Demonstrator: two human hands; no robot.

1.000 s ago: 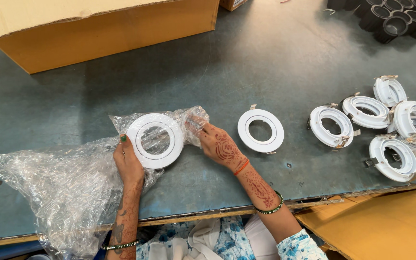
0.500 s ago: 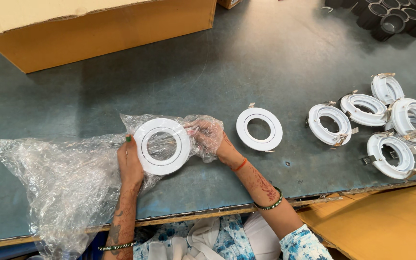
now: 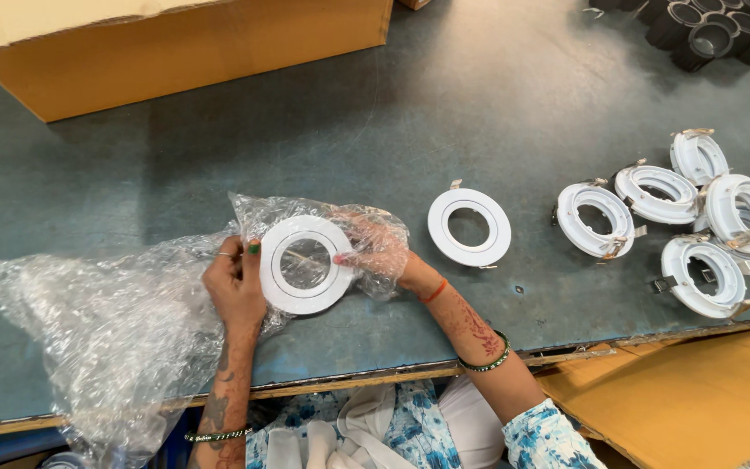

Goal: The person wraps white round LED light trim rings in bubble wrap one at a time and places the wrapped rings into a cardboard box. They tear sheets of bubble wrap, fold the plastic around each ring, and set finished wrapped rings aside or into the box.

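A: Packages present?
B: Clear plastic bag [image 3: 106, 321], crumpled, near left of bench [image 3: 444, 95]. Tan cardboard box [image 3: 193, 52], rectangular, far left. Flat cardboard [image 3: 696, 391], lower right, below bench edge.

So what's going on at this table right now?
A person holds a white ring-shaped lamp frame over a sheet of clear plastic wrap. The left hand grips its left edge; the right hand, inside the plastic, presses its right edge. Another bare ring lies alongside, with a cluster of similar rings further right.

A grey-green worktable [image 3: 219, 156] carries a cardboard box [image 3: 175, 52], clear plastic bag [image 3: 97, 321], white rings [image 3: 469, 227] and black cups [image 3: 713, 35].
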